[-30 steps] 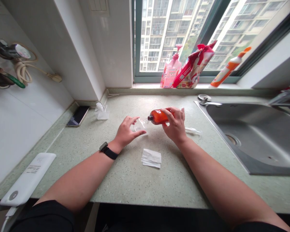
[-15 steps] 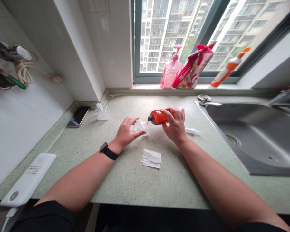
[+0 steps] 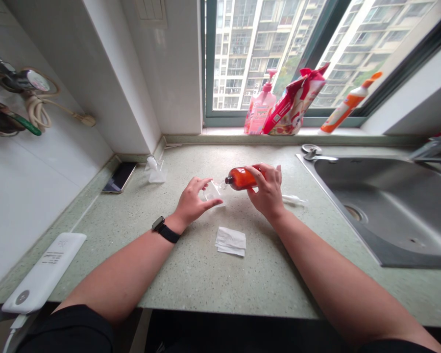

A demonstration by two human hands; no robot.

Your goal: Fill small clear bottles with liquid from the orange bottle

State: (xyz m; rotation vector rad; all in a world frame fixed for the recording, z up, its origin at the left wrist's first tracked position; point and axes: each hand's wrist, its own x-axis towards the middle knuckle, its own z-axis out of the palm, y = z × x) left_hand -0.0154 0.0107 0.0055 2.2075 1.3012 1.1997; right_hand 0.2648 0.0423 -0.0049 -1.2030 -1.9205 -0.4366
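Observation:
My left hand is closed round a small clear plastic container, gripping it between thumb and fingers. The container is tilted, its clear neck towards the right. My right hand is wrapped round an amber bottle that lies almost level in the air. The bottle's dark, uncapped mouth meets the container's neck, or nearly so; whether liquid flows is too small to tell. A folded white tissue lies on the counter below both hands. Behind my right wrist lies a clear and white slender piece, perhaps a pump top.
A steel sink with a tap takes up the right side. Along the left are a phone, a clear and white plastic item and a white power bank. On the windowsill stand a pink pump bottle, a red bag and an orange-white bottle.

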